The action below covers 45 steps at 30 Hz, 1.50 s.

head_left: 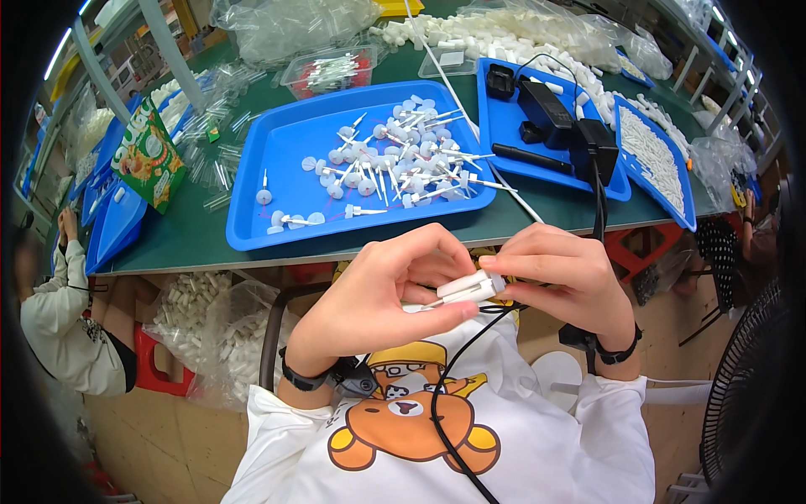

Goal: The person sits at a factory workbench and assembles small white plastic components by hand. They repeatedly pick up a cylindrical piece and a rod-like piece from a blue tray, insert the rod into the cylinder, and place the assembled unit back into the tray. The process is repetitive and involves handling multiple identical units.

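Note:
In front of my chest, both hands meet around small white plastic cylinders (pixel 468 288) with a thin pin sticking out at one end. My left hand (pixel 382 294) is curled, its thumb and fingers closed on the cylinders from the left. At the other end, the fingertips of my right hand (pixel 567 273) pinch a pale round cap (pixel 495 283). Fingers partly hide how the pieces join. Beyond my hands, a large blue tray (pixel 281 160) holds a heap of white pin-like stems with translucent discs (pixel 382 160).
A second blue tray (pixel 504 134) bears black devices and cables. At right, another tray holds small white pieces (pixel 651 160). A clear box of sticks (pixel 332 71), a green snack bag (pixel 149 155) and a heap of white tubes (pixel 520 38) share the green table. A co-worker (pixel 71 319) sits left.

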Tool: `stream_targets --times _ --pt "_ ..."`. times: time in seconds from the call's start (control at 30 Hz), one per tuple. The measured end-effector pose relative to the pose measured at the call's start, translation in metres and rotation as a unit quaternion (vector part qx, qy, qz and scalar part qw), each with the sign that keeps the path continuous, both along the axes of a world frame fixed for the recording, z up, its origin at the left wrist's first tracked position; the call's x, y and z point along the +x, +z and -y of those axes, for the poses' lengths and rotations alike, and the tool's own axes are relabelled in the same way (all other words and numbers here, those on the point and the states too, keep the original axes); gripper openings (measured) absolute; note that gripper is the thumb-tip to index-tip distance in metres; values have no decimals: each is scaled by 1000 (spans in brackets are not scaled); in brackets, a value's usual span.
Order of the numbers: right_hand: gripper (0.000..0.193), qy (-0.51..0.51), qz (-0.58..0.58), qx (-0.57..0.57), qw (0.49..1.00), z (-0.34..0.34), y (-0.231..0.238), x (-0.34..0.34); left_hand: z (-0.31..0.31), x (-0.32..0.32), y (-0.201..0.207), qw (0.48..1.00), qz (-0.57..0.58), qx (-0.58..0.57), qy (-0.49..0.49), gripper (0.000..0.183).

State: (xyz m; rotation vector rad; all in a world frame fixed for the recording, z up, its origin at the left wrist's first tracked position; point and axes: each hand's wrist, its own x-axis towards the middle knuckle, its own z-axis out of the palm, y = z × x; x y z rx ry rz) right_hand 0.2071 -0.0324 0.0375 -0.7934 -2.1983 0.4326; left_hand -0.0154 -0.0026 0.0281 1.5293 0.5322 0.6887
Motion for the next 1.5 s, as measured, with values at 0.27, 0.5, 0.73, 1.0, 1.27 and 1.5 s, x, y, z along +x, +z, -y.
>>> stream_targets --times 0.27,0.5,0.73,1.0,1.27,1.5 --pt "36 -14 -2 -48 999 0 0 3 4 9 -2 993 -46 81 73 30" --pt "36 -30 -15 -48 998 0 -2 0 4 11 -2 975 -51 179 118 25" --pt "37 4 -40 -75 996 -6 -7 0 -2 1 0 979 -85 153 101 22" --pt "41 17 -73 -75 994 -5 -6 -2 4 2 2 990 -8 116 81 29" --pt "40 19 -51 29 998 -1 -10 -9 8 2 10 997 -35 54 53 29" --pt "34 -7 -104 -2 995 1 -7 -12 7 4 6 997 -12 42 61 24"
